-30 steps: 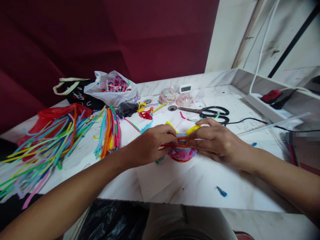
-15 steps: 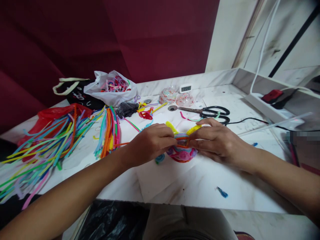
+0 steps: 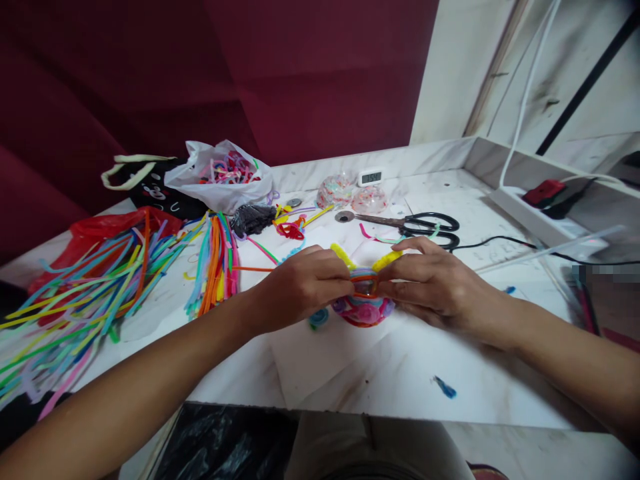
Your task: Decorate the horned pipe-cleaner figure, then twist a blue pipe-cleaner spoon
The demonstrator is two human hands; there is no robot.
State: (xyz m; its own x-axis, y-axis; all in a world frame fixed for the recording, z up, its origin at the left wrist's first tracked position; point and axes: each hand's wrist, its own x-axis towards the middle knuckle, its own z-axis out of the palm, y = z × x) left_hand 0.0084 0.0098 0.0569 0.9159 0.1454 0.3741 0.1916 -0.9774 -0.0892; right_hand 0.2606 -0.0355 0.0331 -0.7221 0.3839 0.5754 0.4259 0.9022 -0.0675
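Between my hands stands a small basket-like pipe-cleaner craft (image 3: 369, 313), with pink and purple coils on its side, an orange rim and yellow fuzzy pieces sticking up at the back. My left hand (image 3: 313, 287) is closed at the left of its rim, fingertips pinched together. My right hand (image 3: 435, 283) grips the rim from the right, its index finger raised by a yellow piece (image 3: 389, 259). The fingertips partly cover what they pinch. A blue-green coil (image 3: 319, 317) lies beside my left hand. An orange pipe cleaner (image 3: 255, 269) stretches out behind my left wrist.
Loose pipe cleaners (image 3: 90, 300) and a sorted bundle (image 3: 215, 267) lie on the left. Behind are a white bag (image 3: 220, 193) of scraps, black-handled scissors (image 3: 405, 223), clear bags (image 3: 335, 192) and a small digital clock (image 3: 370, 177). A power strip (image 3: 545, 220) sits at the right.
The orange rim on the craft shows a slightly wider opening between my fingers. Both hands stay nearly in place; the view has shifted a little.
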